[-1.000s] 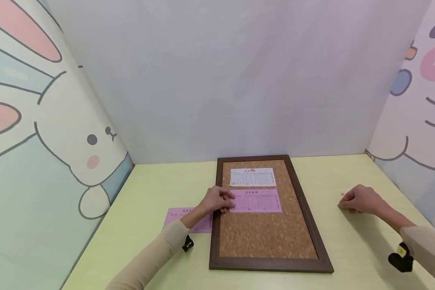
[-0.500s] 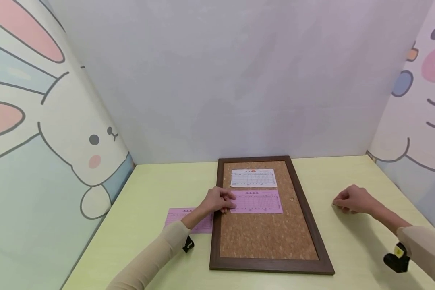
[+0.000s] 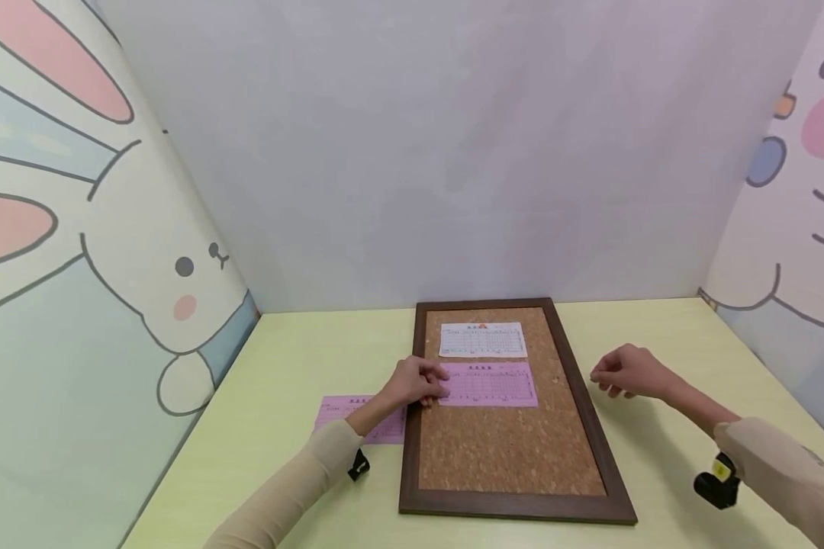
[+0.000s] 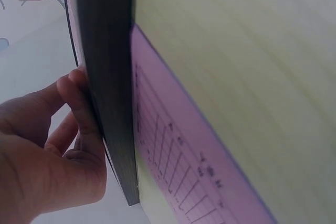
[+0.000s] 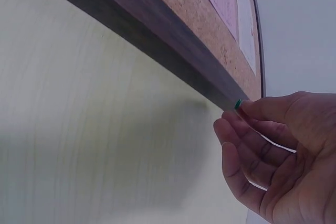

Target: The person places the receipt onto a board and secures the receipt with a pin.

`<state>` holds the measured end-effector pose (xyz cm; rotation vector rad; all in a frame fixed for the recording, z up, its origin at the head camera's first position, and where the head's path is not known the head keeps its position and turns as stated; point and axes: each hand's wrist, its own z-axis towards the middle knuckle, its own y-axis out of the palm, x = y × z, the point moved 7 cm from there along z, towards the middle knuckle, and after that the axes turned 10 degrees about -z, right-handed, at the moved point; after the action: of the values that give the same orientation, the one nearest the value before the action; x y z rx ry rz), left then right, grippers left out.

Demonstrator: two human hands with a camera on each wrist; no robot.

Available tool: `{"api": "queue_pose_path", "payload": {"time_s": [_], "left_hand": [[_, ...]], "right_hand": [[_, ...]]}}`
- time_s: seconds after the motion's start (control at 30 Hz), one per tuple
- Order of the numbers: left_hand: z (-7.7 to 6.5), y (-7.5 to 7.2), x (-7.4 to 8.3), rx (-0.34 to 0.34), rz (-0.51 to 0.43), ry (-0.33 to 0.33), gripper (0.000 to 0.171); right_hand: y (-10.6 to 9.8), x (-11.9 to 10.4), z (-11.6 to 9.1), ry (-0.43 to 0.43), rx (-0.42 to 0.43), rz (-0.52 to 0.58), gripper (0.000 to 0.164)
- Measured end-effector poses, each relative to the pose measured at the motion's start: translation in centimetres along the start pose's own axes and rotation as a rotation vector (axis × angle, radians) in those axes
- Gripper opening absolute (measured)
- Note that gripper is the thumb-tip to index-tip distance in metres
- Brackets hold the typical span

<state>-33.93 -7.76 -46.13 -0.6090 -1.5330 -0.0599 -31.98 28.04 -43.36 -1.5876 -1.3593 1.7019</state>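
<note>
My left hand [image 3: 415,381] holds the left edge of a pink form slip [image 3: 490,385] against the cork board [image 3: 508,450]. In the left wrist view, its bent fingers [image 4: 86,129] lie over the dark wooden frame [image 4: 107,77]. My right hand [image 3: 632,372] hovers just right of the frame, pinching a small green thumbtack [image 5: 239,104] between thumb and finger. A white slip [image 3: 483,340] with a small orange spot at its top lies above the pink one on the cork.
Another pink slip [image 3: 384,428] lies on the table left of the board, partly hidden behind my left forearm. A grey wall [image 3: 412,191] stands behind, with cartoon-printed panels [image 3: 185,328] on both sides. The pale yellow table [image 3: 302,343] surrounds the board.
My right hand has picked up a small round thing from the table on the right and moved left toward the board's edge. My left hand stays on the pink slip.
</note>
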Motion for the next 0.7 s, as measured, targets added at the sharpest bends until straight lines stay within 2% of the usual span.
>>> {"api": "queue_pose_path", "payload": {"time_s": [0.2,0.43,0.7], "left_hand": [[0.0,0.1,-0.1,0.004,0.000,-0.007,0.016],[0.0,0.3,0.1,-0.006,0.005,0.022,0.016],[0.0,0.3,-0.1,0.003,0.029,0.014,0.015]], "right_hand": [[0.6,-1.8,1.1,-0.043,0.014,0.009,0.017],[1.2,-4.0,2.2,-0.073,0.035,-0.015,0.017],[3.4,-7.5,3.8,-0.135,0.016,0.000,0.013]]}}
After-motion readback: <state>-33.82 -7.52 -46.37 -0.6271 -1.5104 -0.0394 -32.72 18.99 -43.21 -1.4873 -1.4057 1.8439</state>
